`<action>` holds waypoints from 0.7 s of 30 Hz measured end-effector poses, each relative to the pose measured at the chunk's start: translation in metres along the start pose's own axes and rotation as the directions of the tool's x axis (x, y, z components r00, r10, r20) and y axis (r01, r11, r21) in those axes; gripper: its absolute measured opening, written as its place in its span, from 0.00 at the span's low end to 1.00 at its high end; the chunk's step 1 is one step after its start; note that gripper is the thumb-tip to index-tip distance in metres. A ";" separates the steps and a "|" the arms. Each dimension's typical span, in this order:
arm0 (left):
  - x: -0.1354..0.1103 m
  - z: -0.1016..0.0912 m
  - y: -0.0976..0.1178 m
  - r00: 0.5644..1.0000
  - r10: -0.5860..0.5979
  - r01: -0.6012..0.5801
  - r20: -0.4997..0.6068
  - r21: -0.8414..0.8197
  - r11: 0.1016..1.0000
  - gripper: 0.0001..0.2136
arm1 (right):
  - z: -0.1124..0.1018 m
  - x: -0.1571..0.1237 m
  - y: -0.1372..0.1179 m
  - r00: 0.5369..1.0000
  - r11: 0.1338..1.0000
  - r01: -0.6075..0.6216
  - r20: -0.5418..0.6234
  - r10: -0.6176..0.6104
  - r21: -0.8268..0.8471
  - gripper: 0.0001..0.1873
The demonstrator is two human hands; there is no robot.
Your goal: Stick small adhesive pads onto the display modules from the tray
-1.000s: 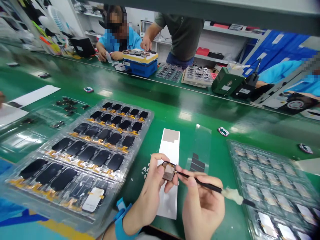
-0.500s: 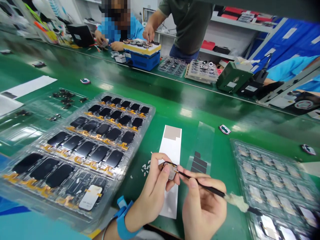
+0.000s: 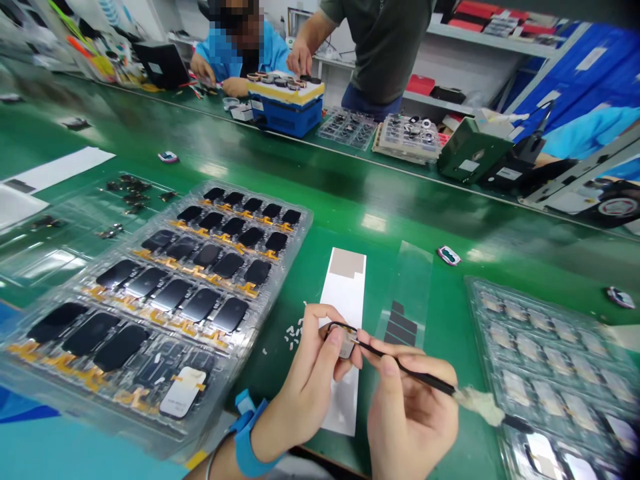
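Note:
My left hand (image 3: 310, 380), with a blue wrist strap (image 3: 253, 443), is closed around a small watch-sized screen module (image 3: 346, 347) with a pale back and a dark rim. Between the fingers of my right hand (image 3: 415, 413) is a pair of black tweezers (image 3: 427, 379), its rear end wrapped in whitish material. The tips meet the upper part of the module; what lies between them is too small to make out. Beneath both hands runs a white backing strip (image 3: 345, 297) bearing a grey patch. Small white scraps (image 3: 293, 331) lie left of my left hand.
A clear tray (image 3: 286, 293) of black screens fills the left. At right stands another clear tray (image 3: 473, 300) holding pale-backed modules. A transparent sheet (image 3: 416, 270) with dark grey pieces lies between. Across the bench, two people work near a blue box (image 3: 287, 117).
My view has shifted slightly. Both hands hold the same pose, with the module and tweezers still in contact.

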State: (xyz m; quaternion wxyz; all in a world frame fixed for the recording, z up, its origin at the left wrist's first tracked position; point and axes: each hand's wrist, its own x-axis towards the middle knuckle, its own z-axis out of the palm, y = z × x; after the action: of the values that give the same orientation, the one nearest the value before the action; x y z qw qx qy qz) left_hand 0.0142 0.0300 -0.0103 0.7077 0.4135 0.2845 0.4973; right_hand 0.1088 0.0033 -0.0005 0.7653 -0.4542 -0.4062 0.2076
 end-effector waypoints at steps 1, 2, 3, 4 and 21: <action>0.000 0.000 0.000 1.000 0.000 0.000 -0.002 0.001 1.000 0.08 | 0.000 0.000 0.000 1.000 1.000 0.003 -0.001 -0.003 0.001 0.10; 0.001 0.000 0.000 1.000 0.003 -0.003 -0.004 0.001 1.000 0.07 | 0.001 0.000 0.000 1.000 1.000 0.005 -0.001 -0.005 0.001 0.10; 0.001 0.000 0.000 1.000 0.006 -0.006 -0.005 0.001 1.000 0.07 | 0.001 0.001 0.000 1.000 1.000 0.007 -0.001 -0.007 0.000 0.10; 0.001 0.000 0.000 1.000 0.009 -0.009 -0.004 0.001 1.000 0.07 | 0.001 0.001 0.000 1.000 1.000 0.006 0.000 -0.006 -0.002 0.10; 0.006 -0.001 -0.005 0.994 0.084 -0.073 -0.064 0.158 0.985 0.07 | -0.002 0.002 -0.001 0.997 0.997 -0.072 -0.005 0.072 0.002 0.08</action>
State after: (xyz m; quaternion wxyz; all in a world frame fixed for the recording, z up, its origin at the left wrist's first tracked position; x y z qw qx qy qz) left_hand 0.0177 0.0347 -0.0149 0.6427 0.4606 0.3307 0.5152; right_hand 0.1111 0.0030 0.0006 0.7587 -0.4684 -0.3874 0.2344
